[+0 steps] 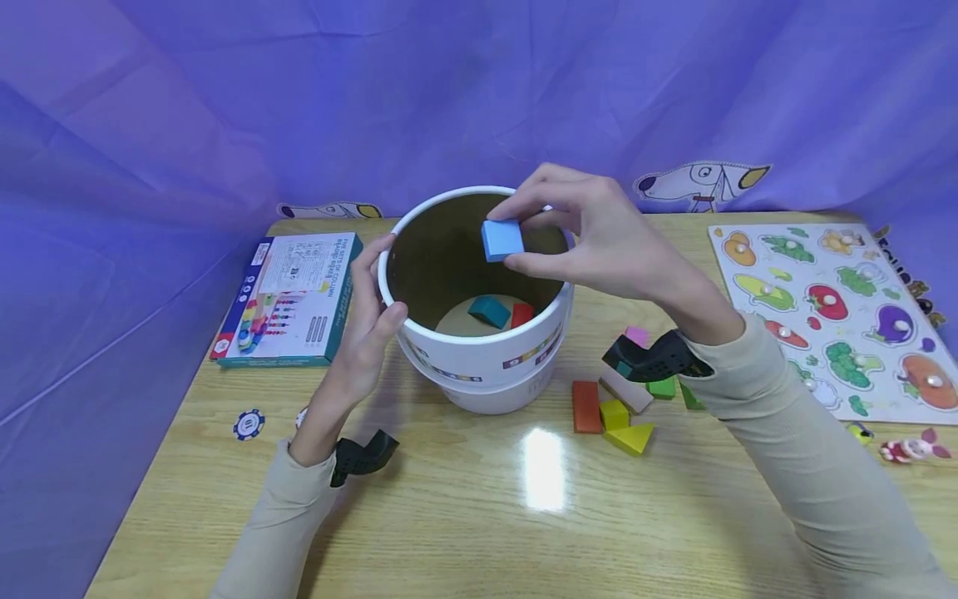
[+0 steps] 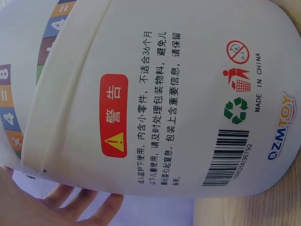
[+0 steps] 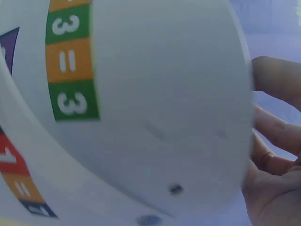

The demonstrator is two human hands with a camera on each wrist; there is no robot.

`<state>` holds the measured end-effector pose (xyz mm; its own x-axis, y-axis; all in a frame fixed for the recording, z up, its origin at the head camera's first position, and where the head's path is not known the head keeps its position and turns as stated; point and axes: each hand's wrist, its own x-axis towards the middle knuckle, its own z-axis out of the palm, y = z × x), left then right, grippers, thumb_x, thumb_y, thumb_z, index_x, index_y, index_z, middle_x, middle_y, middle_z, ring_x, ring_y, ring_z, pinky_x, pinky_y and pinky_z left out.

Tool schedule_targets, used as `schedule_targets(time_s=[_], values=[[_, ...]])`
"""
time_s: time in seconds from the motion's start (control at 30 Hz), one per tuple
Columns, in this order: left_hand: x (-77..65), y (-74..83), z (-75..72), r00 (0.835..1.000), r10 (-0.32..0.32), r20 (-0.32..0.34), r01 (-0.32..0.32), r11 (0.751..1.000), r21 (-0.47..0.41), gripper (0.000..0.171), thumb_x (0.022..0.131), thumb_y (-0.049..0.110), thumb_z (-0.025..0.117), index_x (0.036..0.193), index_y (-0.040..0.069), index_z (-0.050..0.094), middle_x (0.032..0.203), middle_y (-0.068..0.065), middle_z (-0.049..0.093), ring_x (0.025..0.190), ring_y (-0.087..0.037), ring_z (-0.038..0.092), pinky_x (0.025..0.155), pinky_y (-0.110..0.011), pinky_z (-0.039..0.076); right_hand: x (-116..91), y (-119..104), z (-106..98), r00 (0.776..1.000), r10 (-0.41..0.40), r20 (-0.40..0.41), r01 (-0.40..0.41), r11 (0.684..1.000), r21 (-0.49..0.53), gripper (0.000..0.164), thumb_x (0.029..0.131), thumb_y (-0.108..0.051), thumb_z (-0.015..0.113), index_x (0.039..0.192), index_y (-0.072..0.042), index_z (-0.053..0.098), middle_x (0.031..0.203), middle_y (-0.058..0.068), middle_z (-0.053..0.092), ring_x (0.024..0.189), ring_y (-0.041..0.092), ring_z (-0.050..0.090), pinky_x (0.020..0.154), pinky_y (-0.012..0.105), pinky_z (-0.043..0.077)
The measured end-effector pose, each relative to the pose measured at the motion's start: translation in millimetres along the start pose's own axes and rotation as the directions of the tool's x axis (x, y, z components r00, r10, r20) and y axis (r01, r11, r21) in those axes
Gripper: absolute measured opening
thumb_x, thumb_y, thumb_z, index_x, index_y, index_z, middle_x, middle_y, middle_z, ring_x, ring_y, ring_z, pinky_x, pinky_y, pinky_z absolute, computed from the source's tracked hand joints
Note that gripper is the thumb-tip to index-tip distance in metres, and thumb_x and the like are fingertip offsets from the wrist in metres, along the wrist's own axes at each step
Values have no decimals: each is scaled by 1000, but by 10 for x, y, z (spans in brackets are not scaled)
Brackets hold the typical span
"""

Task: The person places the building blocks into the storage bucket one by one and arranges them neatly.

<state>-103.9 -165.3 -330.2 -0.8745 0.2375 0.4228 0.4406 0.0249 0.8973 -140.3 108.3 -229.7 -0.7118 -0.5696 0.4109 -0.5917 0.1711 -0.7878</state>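
A white toy bucket [image 1: 479,353] stands on the table, tilted so that its round mouth shows. My left hand [image 1: 361,353] holds its left side, thumb at the rim and fingers along the outer wall. Over the mouth, my right hand [image 1: 591,229] pinches a light blue block [image 1: 501,240] between thumb and fingers. A teal block [image 1: 489,310] and a red block [image 1: 522,314] lie on the bucket's floor. Printed warnings cover the bucket wall [image 2: 197,94] in the left wrist view. In the right wrist view the bucket hides the blue block.
Right of the bucket lie a red block [image 1: 587,408], a yellow cube [image 1: 614,414], a yellow triangular block [image 1: 631,438] and green blocks [image 1: 662,388]. A vegetable puzzle board [image 1: 801,270] is at the far right, a boxed toy [image 1: 299,291] at the left, near a poker chip [image 1: 249,425].
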Motion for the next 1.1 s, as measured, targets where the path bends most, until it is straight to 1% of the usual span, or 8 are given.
schedule_targets(time_s=[0.13, 0.3, 0.47, 0.6, 0.73, 0.87, 1.03, 1.1], values=[[1, 1, -8, 1000, 6, 5, -6, 1000, -3, 86, 86, 67, 56, 150, 24, 19, 155, 0, 25, 140, -29, 30, 107, -69, 29, 60, 37, 75, 1000, 19, 18, -19, 1000, 16, 32, 80, -1, 77, 111, -2, 70, 103, 6, 58, 98, 15, 60, 97, 28, 52], [4, 1, -6, 1000, -1, 3, 1, 1000, 8, 86, 85, 68, 56, 149, 24, 19, 155, 1, 24, 140, -29, 30, 107, -69, 30, 53, 90, 67, 999, 32, 25, -33, 999, 38, 32, 80, 1, 77, 111, 0, 69, 106, 8, 59, 97, 16, 65, 94, 29, 54], [5, -1, -10, 1000, 1, 3, -1, 1000, 4, 87, 85, 68, 56, 149, 24, 18, 155, 0, 25, 141, -29, 29, 108, -69, 29, -18, 76, -27, 1000, 12, 17, -13, 999, 33, 30, 81, 2, 75, 111, -2, 69, 110, 7, 61, 100, 16, 65, 94, 28, 53], [1, 3, -12, 1000, 1, 3, -1, 1000, 4, 87, 85, 67, 56, 150, 24, 18, 155, 1, 24, 141, -29, 30, 109, -68, 29, -150, 34, -151, 998, -49, -26, 51, 995, 84, 31, 79, 11, 72, 109, 2, 68, 109, 11, 61, 99, 20, 64, 95, 27, 52], [-3, 19, -8, 1000, -5, 6, 5, 1000, 3, 88, 85, 67, 57, 150, 24, 17, 156, 2, 23, 142, -28, 29, 110, -67, 29, -363, 39, -294, 986, -138, -92, 147, 983, 108, 36, 73, 22, 71, 106, 11, 67, 107, 14, 63, 99, 24, 60, 94, 27, 52], [0, 29, -1, 1000, -11, 10, 11, 1000, 0, 88, 85, 66, 57, 150, 24, 16, 156, 2, 23, 142, -29, 29, 110, -67, 28, -696, 162, -441, 980, -165, -110, 175, 980, 94, 44, 66, 28, 71, 108, 15, 64, 110, 15, 63, 103, 23, 59, 97, 26, 50], [4, 33, 3, 1000, -12, 6, 12, 1000, 3, 87, 85, 66, 57, 150, 24, 17, 156, 2, 24, 142, -29, 28, 111, -66, 28, -1189, 395, -547, 994, -61, -96, 59, 998, -32, 57, 61, 30, 72, 114, 12, 62, 114, 13, 63, 107, 17, 61, 102, 21, 45], [1, 31, 2, 1000, -13, 7, 13, 1000, -3, 86, 85, 66, 57, 150, 25, 17, 155, 2, 24, 142, -28, 28, 111, -66, 28, -1380, 474, -566, 996, 9, -93, -20, 993, -118, 61, 60, 28, 75, 116, 9, 62, 116, 8, 63, 108, 12, 60, 102, 18, 44]])
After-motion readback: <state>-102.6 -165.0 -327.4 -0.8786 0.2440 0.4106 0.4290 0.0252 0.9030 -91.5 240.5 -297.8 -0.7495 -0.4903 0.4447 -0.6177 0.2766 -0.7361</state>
